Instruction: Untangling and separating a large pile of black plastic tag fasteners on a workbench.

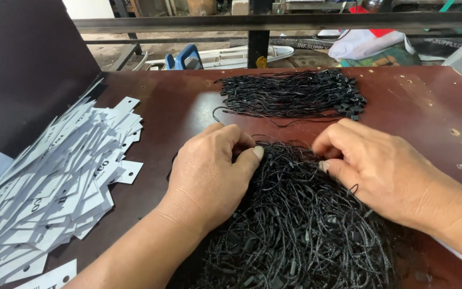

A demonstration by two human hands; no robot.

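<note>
Work surface: a dark reddish-brown table (418,101), its top scuffed, with small pale chips and specks toward the right side. A glare patch lies near the middle.

Left hand (209,171): rests knuckles-up on the near pile of black cords (300,225), fingers curled under and thumb pressed forward against the strands. It is closed into the top edge of the pile; which single strand it pinches cannot be told.

Right hand (375,166): also bent over the same pile's top edge, fingers (330,142) curled, thumb tip meeting them on the strands. It is closed in a pinch on the cords.

The near pile is a loose, tangled heap lying at the near middle of the table, between and beneath both hands, and running out of the bottom of the view.

A second bundle of black cords (292,96) lies farther back, well apart from the hands, strands roughly aligned, with small black tabs gathered at its right end.

At the left, a broad spread of white paper tags (54,182), each with a punched hole, overlaps in a heap. Behind it stands a dark panel (22,69).

Beyond the table: a dark metal rail (274,22) runs across, with an upright post. Past it, a dusty floor, a blue object (184,58), white slatted items, and a white bag (367,43) at the right.
</note>
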